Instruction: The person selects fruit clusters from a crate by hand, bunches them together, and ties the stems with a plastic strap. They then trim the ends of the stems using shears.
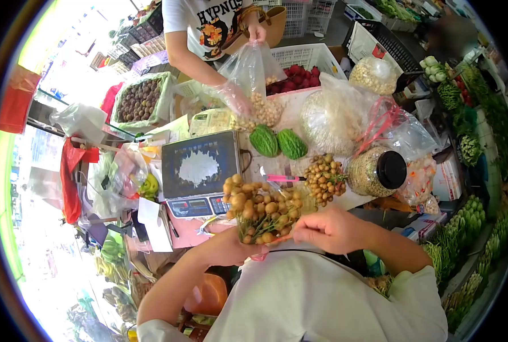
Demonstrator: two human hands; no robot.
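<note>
A bunch of longans [265,208] on stems sits in what looks like a clear wrapping, close in front of my body. My left hand [236,246] is closed around its lower left side. My right hand [327,231] is closed at the lower right, thumb and fingers pinching a thin reddish strip [280,239] that runs toward my left hand. A bit of pink shows under the left fingers. Just beyond, another longan bunch [325,179] lies on the table, beside a pink-handled tool [282,178]. The weighing scale [173,149] stands to the left.
Two green bitter melons [277,142] lie behind the scale's right side. A black-lidded jar [373,171] and clear bags [331,122] occupy the right. Across the table, a person's gloved hand [234,100] reaches by a bag of pale round items. Vegetables line the right edge.
</note>
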